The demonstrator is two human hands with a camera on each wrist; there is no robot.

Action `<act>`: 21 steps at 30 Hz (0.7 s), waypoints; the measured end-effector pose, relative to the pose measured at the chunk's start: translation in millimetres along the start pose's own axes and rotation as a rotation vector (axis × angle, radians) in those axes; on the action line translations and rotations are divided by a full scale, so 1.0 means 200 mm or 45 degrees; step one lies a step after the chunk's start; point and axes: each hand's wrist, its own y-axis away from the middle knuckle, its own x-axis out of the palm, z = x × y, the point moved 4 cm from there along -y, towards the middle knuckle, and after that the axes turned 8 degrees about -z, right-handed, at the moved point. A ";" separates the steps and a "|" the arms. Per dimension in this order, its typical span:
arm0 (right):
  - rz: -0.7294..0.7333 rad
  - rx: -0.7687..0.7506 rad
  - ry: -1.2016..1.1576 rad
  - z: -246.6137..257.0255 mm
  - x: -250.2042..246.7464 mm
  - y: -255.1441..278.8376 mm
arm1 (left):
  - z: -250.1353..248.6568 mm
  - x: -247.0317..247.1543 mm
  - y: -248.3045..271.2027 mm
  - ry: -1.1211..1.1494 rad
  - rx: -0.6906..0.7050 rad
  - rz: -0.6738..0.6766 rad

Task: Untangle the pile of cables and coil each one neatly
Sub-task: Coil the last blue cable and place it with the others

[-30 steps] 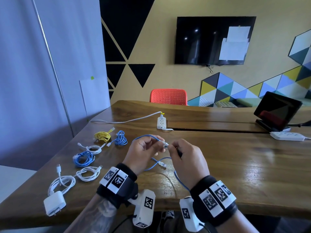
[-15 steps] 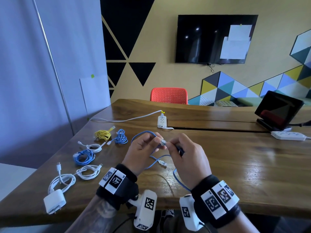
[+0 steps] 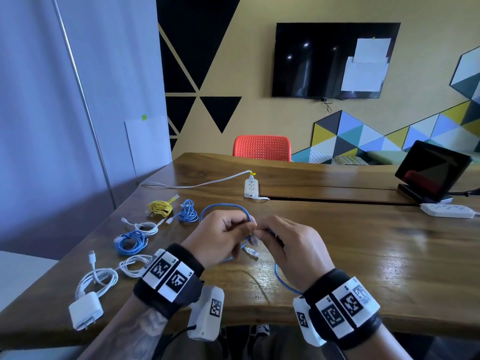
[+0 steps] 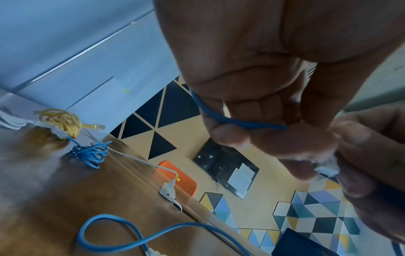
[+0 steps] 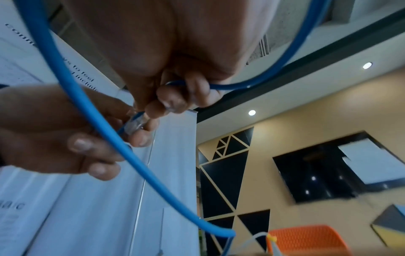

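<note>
blue cable held above the table near its front edge, left hand and right hand both pinching it at the clear plug, hands closer together than 1 s ago, loop tighter; coiling looks underway, other cables already bundled left.

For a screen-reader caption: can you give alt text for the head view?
Both hands, left hand and right hand, pinch a blue cable above a wooden table. Coiled cables and a white charger lie to the left.
</note>
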 end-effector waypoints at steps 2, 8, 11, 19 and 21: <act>0.034 0.060 -0.055 -0.02 0.02 0.00 | -0.01 0.00 0.00 0.010 -0.030 0.056; 0.061 0.397 -0.394 -0.07 0.04 0.01 | -0.01 0.05 0.04 0.167 -0.098 0.097; 0.088 0.397 -0.402 -0.06 0.04 0.01 | 0.00 0.06 0.05 0.281 -0.144 0.069; 0.034 0.444 -0.540 -0.05 0.01 0.00 | 0.01 0.06 0.05 0.476 -0.214 0.032; 0.029 0.430 -0.528 -0.04 0.01 0.01 | 0.01 0.06 0.05 0.469 -0.210 0.015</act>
